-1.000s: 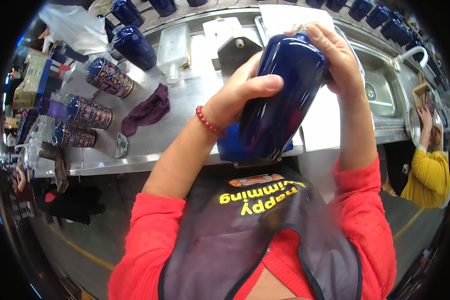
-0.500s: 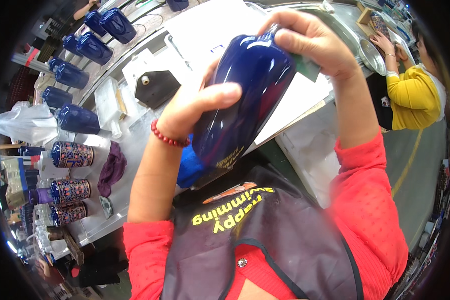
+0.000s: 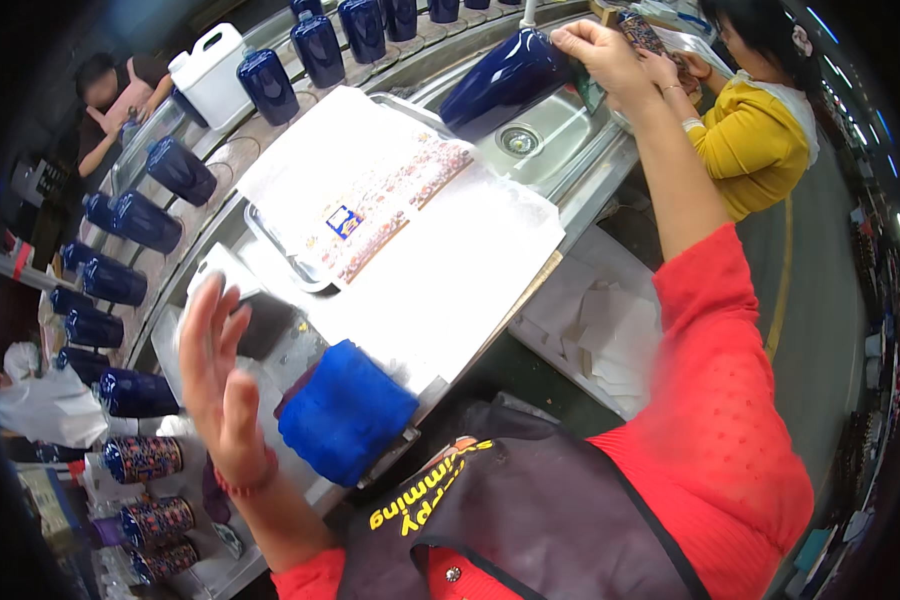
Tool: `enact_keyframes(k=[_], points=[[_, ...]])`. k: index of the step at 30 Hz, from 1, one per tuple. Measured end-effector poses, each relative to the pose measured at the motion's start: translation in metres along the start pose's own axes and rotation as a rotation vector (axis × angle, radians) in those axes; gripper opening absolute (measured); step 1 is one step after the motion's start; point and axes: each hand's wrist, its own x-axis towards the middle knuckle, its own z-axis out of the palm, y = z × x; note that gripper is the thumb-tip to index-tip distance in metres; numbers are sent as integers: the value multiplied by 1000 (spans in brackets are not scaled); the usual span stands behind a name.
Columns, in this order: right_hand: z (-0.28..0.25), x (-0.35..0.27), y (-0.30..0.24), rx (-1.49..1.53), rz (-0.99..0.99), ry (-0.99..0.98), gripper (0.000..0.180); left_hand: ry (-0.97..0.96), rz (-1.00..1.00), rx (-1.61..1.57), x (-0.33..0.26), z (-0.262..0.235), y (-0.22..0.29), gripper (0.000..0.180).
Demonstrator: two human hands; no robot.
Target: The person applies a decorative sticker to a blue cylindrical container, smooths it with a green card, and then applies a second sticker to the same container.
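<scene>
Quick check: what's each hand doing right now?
Left hand: open, empty.
Right hand: closed, holding the glossy dark-blue bottle by its neck end.

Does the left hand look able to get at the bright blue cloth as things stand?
Probably yes: the left hand is open and empty, the blue cloth lies nearby, and nothing visible covers it.
</scene>
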Motion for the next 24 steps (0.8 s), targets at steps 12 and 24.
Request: enact_keyframes(k=[12,24], points=[[43,16,177,-912,-224,407,26,144,-322,304,-110,-55,0,69],[81,-8,202,-1325,-519,-214,14,99,-374,458,-128,-44,-7,56]])
